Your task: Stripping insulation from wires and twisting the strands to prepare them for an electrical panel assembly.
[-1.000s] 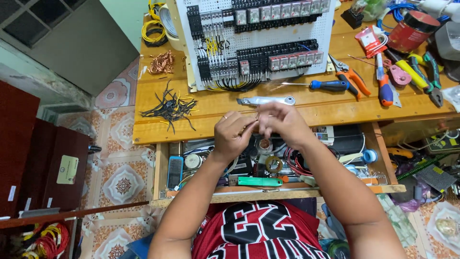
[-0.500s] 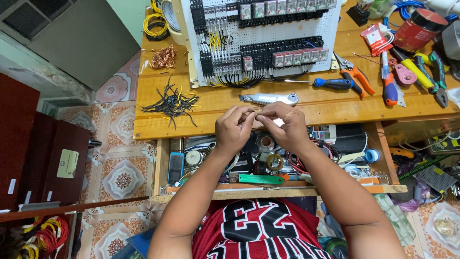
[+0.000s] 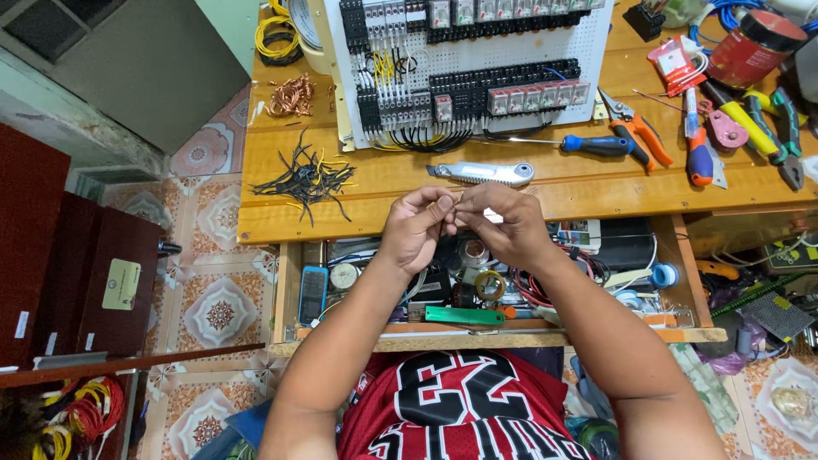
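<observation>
My left hand (image 3: 415, 225) and my right hand (image 3: 501, 221) meet fingertip to fingertip over the front edge of the wooden workbench (image 3: 400, 175). Between the pinched fingers is a small thin piece, probably a wire (image 3: 458, 209); it is too small to make out. Just beyond the hands lies a silver utility knife (image 3: 482, 174). Further back a white perforated panel (image 3: 464, 64) carries rows of black terminal blocks and relays with black and yellow wiring. A pile of black and yellow wire offcuts (image 3: 303, 177) lies to the left of the hands.
A blue-handled screwdriver (image 3: 588, 145), orange cutters (image 3: 635, 129), pliers and a red tin (image 3: 752, 47) lie at the right. Copper scraps (image 3: 290, 95) sit at back left. An open drawer (image 3: 477, 328) below holds tape rolls, a phone (image 3: 313, 294) and a green tool (image 3: 464, 315).
Both hands have stayed pinched together at the bench edge, with only small finger shifts. The view has drifted slightly.
</observation>
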